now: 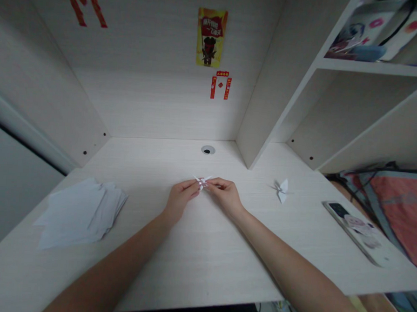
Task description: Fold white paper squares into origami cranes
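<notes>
- Near the middle of the tabletop [202,272], the left hand [178,200] and right hand [228,197] pinch a small folded white paper [202,183] between them.
- A hard tug could rip its thin points.
- Squeezing too tightly might crumple its folds.

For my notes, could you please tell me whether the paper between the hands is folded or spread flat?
Folded: the white paper between the left hand and right hand has slim points sticking out.

Two hands [226,196], two folded papers [282,191] — one paper pile [73,209], one phone [358,234], one yellow wall sticker [211,37].
</notes>
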`<state>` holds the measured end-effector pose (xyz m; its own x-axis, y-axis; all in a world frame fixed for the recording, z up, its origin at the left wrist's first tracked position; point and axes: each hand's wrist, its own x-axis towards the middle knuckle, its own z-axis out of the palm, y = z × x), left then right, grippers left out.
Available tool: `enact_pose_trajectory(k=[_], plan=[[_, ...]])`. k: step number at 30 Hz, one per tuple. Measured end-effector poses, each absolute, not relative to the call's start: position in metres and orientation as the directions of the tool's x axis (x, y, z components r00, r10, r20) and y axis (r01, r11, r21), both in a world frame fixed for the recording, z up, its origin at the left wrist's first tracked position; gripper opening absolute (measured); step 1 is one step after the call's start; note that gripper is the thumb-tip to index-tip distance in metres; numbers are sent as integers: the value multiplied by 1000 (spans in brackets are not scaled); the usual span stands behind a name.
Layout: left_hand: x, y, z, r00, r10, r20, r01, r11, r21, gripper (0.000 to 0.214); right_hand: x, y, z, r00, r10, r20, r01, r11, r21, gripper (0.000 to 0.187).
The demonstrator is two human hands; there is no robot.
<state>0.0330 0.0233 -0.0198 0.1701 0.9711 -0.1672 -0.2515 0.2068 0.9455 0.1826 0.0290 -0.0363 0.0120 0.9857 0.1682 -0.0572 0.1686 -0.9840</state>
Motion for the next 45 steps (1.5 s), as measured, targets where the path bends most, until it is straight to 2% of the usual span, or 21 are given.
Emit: enact_pose_trajectory(k=[4, 16, 21, 24, 27, 30, 32, 35, 38, 42, 45], plan=[[32, 24, -21, 136, 983, -120, -162, 142, 977, 28, 183, 28, -36, -23, 992, 127, -100, 124, -987, 20], [29, 27, -26, 198, 980, -26, -116, 50, 992, 19, 184, 28, -37, -68, 996, 52, -172, 39, -984, 19], [30, 26, -27, 187, 981, -60, -112, 82, 990, 21, 183, 28, -39, -94, 994, 52, -206, 31, -978, 17], [32, 24, -23, 139, 985, -106, -167, 129, 977, 23, 184, 31, -43, -105, 992, 65, -187, 44, -981, 18], [34, 23, -20, 87, 985, -147, -212, 162, 964, 25, 184, 32, -44, -83, 989, 125, -95, 117, -989, 22], [34, 24, -19, 67, 985, -156, -238, 168, 957, 27, 185, 29, -39, 34, 957, 287, 134, 281, -950, 32], [33, 24, -20, 71, 986, -149, -251, 162, 954, 29, 186, 25, -32, 35, 891, 453, 326, 419, -848, 38], [33, 24, -21, 87, 988, -125, -248, 143, 958, 27, 188, 19, -24, -141, 788, 599, 491, 581, -649, 32], [33, 23, -20, 120, 990, -79, -203, 102, 974, 27, 190, 16, -23, -175, 765, 620, 527, 605, -597, 25], [33, 25, -18, 197, 979, 43, -136, -16, 991, 30, 191, 18, -25, -108, 801, 589, 427, 572, -700, 21], [32, 28, -19, 223, 971, 81, -96, -60, 994, 33, 190, 19, -23, -30, 830, 557, 311, 538, -784, 15]])
